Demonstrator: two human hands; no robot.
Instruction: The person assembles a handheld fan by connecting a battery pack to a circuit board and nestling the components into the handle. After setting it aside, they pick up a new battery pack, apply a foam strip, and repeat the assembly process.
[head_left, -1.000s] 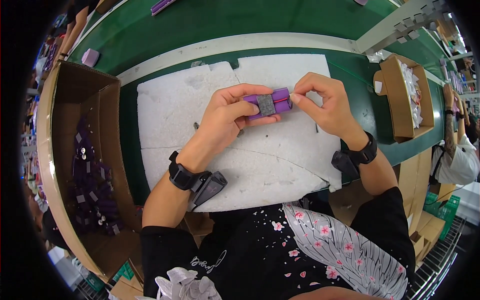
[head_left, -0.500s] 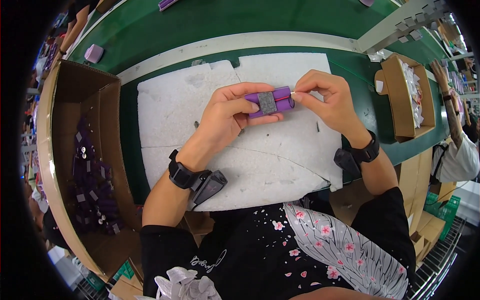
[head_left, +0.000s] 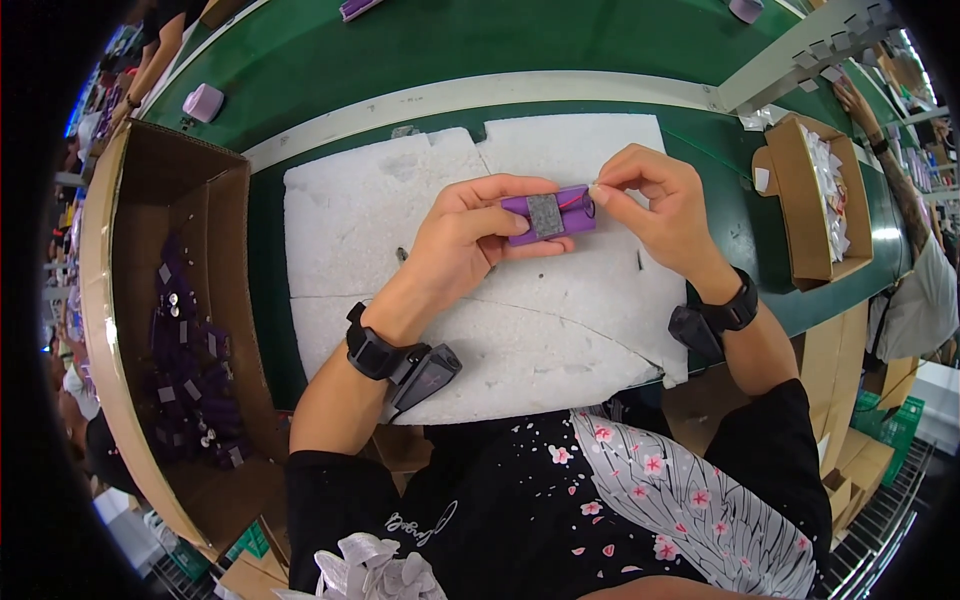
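A purple battery pack with a grey foam band around its middle is held by my left hand, thumb on the near side and fingers around it. A thin red wire runs along the pack, and a dark wire curves at its right end. My right hand pinches the small pale end of the wires between thumb and forefinger, just off the pack's right end. Below both hands lies a white foam board, cracked across.
On the left stands a deep cardboard box with several purple packs in it. A smaller cardboard box of white bagged parts is at right. A pinkish roll sits beyond the pale rail. Another person's arm reaches in at far right.
My hands and the battery pack shift slightly right and down in the picture, with the whole scene moving a little too. My grip on pack and wire end stays the same.
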